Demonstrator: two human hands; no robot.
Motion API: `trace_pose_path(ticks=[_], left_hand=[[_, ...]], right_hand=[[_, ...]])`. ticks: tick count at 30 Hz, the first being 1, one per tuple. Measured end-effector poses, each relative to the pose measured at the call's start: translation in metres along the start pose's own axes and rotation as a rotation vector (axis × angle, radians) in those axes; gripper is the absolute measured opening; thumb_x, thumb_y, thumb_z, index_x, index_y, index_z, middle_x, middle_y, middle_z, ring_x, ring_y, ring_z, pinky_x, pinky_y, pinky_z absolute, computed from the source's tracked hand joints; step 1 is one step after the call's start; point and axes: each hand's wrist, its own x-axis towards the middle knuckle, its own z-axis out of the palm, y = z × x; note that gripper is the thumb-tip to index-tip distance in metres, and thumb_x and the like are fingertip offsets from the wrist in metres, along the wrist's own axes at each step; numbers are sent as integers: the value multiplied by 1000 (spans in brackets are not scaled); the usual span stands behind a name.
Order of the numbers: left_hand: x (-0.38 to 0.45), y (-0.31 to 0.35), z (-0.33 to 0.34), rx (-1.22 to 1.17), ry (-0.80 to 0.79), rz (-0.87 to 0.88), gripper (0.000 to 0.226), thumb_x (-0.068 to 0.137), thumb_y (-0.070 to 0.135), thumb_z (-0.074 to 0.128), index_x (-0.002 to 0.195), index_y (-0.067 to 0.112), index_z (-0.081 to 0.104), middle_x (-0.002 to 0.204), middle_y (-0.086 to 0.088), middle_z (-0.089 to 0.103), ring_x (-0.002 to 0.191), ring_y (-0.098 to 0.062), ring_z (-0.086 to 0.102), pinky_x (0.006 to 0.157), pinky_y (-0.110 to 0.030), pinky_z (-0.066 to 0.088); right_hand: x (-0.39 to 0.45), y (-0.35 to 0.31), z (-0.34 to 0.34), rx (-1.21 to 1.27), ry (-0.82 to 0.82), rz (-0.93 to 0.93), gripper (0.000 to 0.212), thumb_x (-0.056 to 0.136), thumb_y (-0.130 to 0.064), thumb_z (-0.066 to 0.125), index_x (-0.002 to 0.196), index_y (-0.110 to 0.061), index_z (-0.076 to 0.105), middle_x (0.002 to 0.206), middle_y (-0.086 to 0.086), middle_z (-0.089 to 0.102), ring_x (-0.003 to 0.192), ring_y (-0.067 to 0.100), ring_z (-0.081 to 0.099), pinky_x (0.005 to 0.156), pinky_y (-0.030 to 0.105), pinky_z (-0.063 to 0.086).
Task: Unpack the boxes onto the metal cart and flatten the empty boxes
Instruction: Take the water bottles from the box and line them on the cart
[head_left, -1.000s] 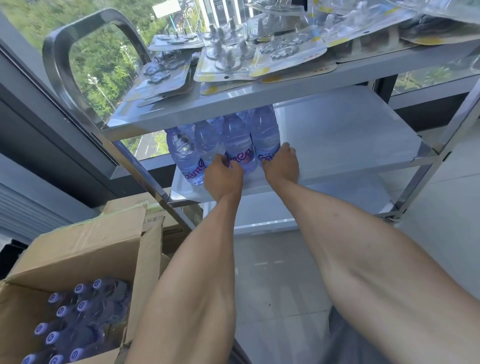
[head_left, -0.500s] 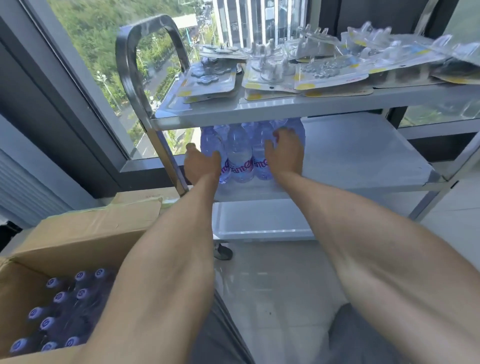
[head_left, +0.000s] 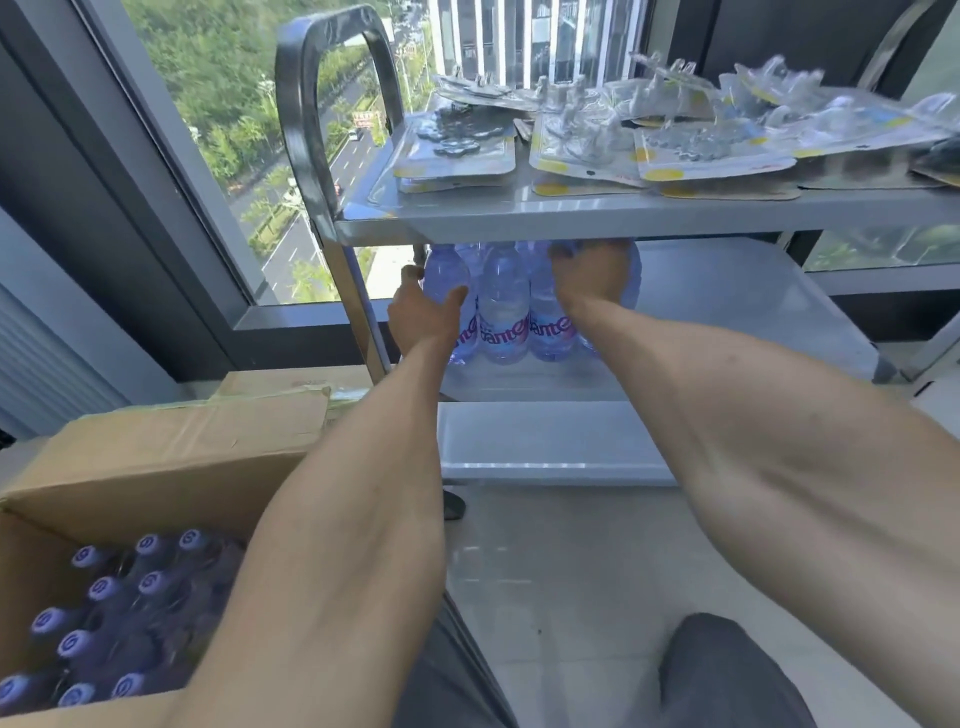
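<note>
Both hands, the left hand (head_left: 423, 314) and the right hand (head_left: 589, 278), are gripping the water bottle pack (head_left: 504, 306) (upright) on the metal cart's (head_left: 571, 213) middle shelf.

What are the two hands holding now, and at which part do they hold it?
Both hold the pack of water bottles on the cart's middle shelf: the left hand at its left side, the right hand at its upper right.
</note>
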Motion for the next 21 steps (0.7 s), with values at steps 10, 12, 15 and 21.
trace_pose_path(ticks=[10, 12, 15, 21], left_hand=[[-29, -15, 8, -13, -69, -135, 58, 89, 34, 70, 133, 7, 45, 125, -16, 60, 113, -34, 59, 81, -31, 44], [-39, -22, 11, 16, -98, -200, 58, 88, 33, 71, 131, 4, 44, 124, -18, 59, 113, -36, 59, 78, -32, 43], [-48, -30, 18, 64, -130, -221, 57, 88, 31, 72, 129, 5, 42, 124, -17, 60, 114, -36, 58, 76, -31, 38], [-45, -36, 30, 25, -170, -194, 106, 67, 34, 88, 146, 12, 21, 133, -14, 56, 120, -34, 57, 92, -41, 51]], right_hand=[[-47, 20, 4, 14, 65, -72, 30, 93, -15, 55, 123, -9, 57, 123, 10, 57, 94, 22, 56, 76, 31, 39], [-66, 36, 9, 53, 102, 59, 29, 93, -15, 56, 121, -7, 58, 123, 10, 56, 102, 26, 57, 76, 30, 37], [-82, 58, 17, 33, -4, 249, 23, 87, -26, 69, 100, -9, 61, 104, 7, 64, 100, 30, 60, 72, 28, 33], [-84, 72, 31, -83, -89, 371, 53, 74, -50, 78, 109, -14, 60, 112, 6, 65, 104, 31, 62, 85, 38, 50]])
